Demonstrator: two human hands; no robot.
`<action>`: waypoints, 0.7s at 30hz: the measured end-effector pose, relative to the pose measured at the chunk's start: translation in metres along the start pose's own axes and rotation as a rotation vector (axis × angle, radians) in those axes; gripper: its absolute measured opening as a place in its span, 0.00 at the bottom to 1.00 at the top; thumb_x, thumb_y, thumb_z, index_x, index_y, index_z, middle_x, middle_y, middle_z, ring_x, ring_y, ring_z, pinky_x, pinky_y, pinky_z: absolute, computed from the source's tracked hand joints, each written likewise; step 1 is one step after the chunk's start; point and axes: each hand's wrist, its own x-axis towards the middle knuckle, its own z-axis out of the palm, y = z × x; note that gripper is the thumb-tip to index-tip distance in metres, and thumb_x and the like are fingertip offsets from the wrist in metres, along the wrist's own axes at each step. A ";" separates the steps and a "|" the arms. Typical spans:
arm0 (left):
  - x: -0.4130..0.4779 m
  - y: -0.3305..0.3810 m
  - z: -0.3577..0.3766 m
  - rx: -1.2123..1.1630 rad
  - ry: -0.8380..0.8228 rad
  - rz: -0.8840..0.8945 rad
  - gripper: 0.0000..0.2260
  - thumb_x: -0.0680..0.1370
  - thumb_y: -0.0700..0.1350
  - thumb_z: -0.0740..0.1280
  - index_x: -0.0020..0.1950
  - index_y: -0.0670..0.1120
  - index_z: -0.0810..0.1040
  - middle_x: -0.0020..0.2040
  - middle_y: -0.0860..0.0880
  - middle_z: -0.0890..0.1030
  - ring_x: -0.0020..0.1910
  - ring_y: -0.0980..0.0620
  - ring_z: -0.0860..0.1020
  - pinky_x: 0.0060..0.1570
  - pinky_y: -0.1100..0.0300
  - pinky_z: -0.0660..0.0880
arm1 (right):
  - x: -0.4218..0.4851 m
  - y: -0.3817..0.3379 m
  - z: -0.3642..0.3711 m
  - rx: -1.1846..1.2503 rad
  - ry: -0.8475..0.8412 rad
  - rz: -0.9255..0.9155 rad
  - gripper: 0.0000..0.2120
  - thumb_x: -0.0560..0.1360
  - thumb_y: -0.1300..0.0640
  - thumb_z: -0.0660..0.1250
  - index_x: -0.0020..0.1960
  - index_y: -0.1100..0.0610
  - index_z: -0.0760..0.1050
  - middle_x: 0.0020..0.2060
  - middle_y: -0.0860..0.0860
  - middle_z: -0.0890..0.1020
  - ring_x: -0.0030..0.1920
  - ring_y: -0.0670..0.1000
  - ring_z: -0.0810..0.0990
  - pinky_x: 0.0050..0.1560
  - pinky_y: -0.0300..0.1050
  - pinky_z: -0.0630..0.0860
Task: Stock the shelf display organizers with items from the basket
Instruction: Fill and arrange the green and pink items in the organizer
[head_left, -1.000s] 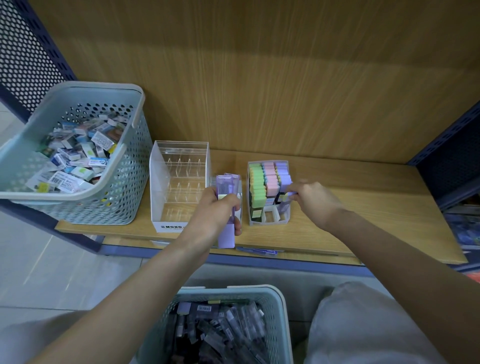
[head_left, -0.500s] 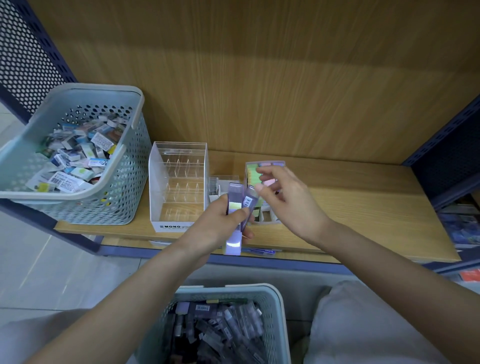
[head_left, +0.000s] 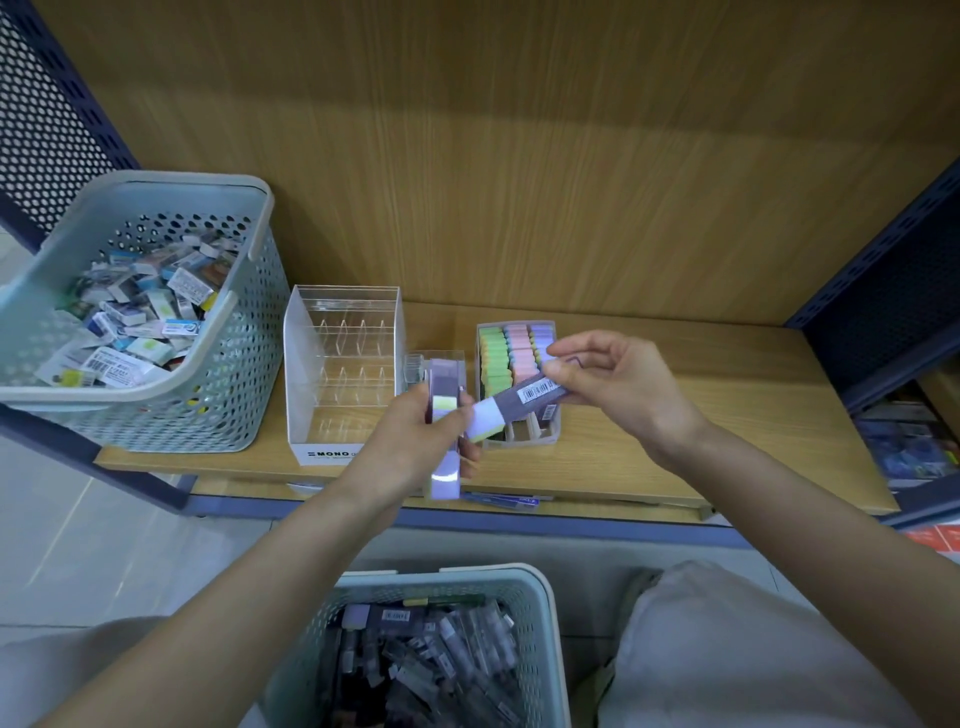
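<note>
My left hand (head_left: 415, 436) grips a small stack of purple highlighter packs (head_left: 444, 415) in front of the shelf edge. My right hand (head_left: 618, 384) pinches one purple pack with a barcode label (head_left: 524, 400) and holds it tilted over the front of the small organizer (head_left: 519, 436). That organizer holds rows of green, pink and purple highlighters (head_left: 511, 353). A clear tiered Mono organizer (head_left: 343, 374) stands empty to its left. A basket of wrapped pens (head_left: 415, 660) sits below, between my knees.
A grey perforated basket (head_left: 228, 364) full of boxed erasers rests on the shelf's left end. A small clear holder (head_left: 415, 364) stands between the two organizers. The wooden shelf (head_left: 727, 415) runs right to a blue perforated upright (head_left: 893, 291).
My right hand left the organizer, came to the stack in my left hand and drew one purple pack away to the right. My left hand stayed almost in place.
</note>
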 end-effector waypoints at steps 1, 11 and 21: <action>0.000 0.002 -0.001 0.015 0.031 0.047 0.02 0.80 0.39 0.61 0.49 0.42 0.72 0.33 0.47 0.75 0.25 0.52 0.73 0.31 0.63 0.75 | -0.002 0.002 -0.003 -0.042 -0.038 0.012 0.06 0.71 0.65 0.71 0.43 0.55 0.77 0.36 0.51 0.79 0.32 0.42 0.80 0.37 0.32 0.78; -0.005 0.014 0.013 0.108 -0.021 0.189 0.04 0.77 0.40 0.65 0.44 0.45 0.72 0.26 0.51 0.73 0.20 0.56 0.69 0.24 0.65 0.68 | -0.020 0.011 0.016 -0.482 -0.451 -0.178 0.22 0.72 0.64 0.70 0.58 0.45 0.67 0.43 0.52 0.81 0.32 0.44 0.79 0.39 0.36 0.75; -0.001 0.017 0.009 0.006 0.091 -0.015 0.09 0.79 0.37 0.56 0.51 0.47 0.74 0.38 0.49 0.71 0.29 0.51 0.69 0.25 0.63 0.69 | 0.028 0.041 -0.030 -0.583 0.103 -0.116 0.07 0.76 0.58 0.65 0.44 0.46 0.71 0.40 0.55 0.82 0.45 0.59 0.80 0.51 0.57 0.76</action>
